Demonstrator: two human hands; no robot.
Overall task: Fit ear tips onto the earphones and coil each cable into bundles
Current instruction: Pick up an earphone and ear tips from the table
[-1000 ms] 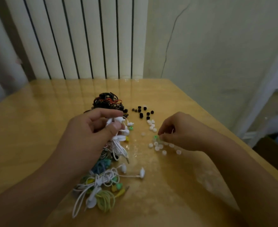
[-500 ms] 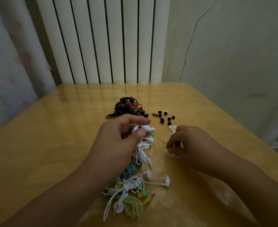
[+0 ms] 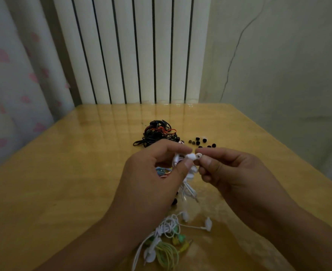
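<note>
A white earbud [image 3: 190,156] sits above the table [image 3: 63,182], held in the narrow grip of the left hand [image 3: 153,180], its cable hanging below. The right hand [image 3: 225,171] pinches a white ear tip [image 3: 198,155] just beside its nozzle. Black ear tips [image 3: 202,142] lie beyond.

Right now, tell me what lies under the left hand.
Under the left hand: colourful cable bundles and white earphone cables on the table. The rest is covered.
</note>
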